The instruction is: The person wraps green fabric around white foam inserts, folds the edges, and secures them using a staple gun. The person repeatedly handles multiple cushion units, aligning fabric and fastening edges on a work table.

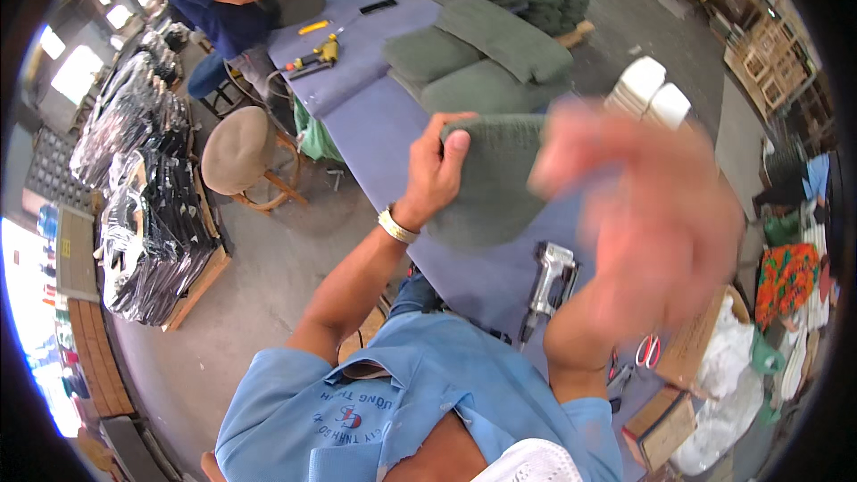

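My left hand (437,170) grips the left edge of a dark green upholstered seat pad (491,183), its thumb on the near face. The pad is held up above the blue-grey covered table (357,125). Raised close to the camera, my right hand (652,205) is smeared by motion and overlaps the view of the pad's right side. Whether its fingers touch the pad or hold anything is unclear. Below the pad, a silver staple gun (551,277) lies on the table near my right forearm.
Green pads (482,54) lie piled farther along the table. A yellow staple gun (326,51) and a phone (378,6) rest to their left, near a co-worker (219,0). Red-handled scissors (648,351) lie at right. A round stool (239,152) stands left.
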### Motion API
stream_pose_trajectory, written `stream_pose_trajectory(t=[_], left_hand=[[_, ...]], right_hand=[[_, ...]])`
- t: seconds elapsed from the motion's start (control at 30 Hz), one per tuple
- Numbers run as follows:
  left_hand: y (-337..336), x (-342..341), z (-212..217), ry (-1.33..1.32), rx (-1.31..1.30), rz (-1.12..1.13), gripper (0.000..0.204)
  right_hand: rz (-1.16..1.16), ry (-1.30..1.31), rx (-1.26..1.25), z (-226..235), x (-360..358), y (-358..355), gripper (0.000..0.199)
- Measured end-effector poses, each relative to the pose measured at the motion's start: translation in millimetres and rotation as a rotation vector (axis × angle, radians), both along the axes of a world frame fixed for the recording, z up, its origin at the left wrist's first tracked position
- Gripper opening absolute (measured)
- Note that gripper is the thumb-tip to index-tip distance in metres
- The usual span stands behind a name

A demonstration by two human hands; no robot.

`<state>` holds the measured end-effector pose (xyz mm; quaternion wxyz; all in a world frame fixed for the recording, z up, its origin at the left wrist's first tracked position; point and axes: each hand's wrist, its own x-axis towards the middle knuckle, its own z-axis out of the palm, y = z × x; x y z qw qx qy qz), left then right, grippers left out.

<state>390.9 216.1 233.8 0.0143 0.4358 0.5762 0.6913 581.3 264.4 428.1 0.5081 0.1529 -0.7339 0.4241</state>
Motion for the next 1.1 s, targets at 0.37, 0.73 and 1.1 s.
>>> stream_pose_trajectory(t=[0.37, 0.73, 1.1], left_hand=[[-29, 3, 14, 0.107, -0.048, -0.077, 0.043], [-48, -16, 90, 0.623, -0.630, -0.098, 0.053], [-27, -36, 85, 0.671, -0.660, -0.070, 0.038]], right_hand=[[-0.591, -0.342, -0.281, -142, -53, 92, 0.045], [-0.418, -0.261, 0.085, -132, -57, 86, 0.050], [-0.643, -0.350, -0.017, -142, -84, 97, 0.040]])
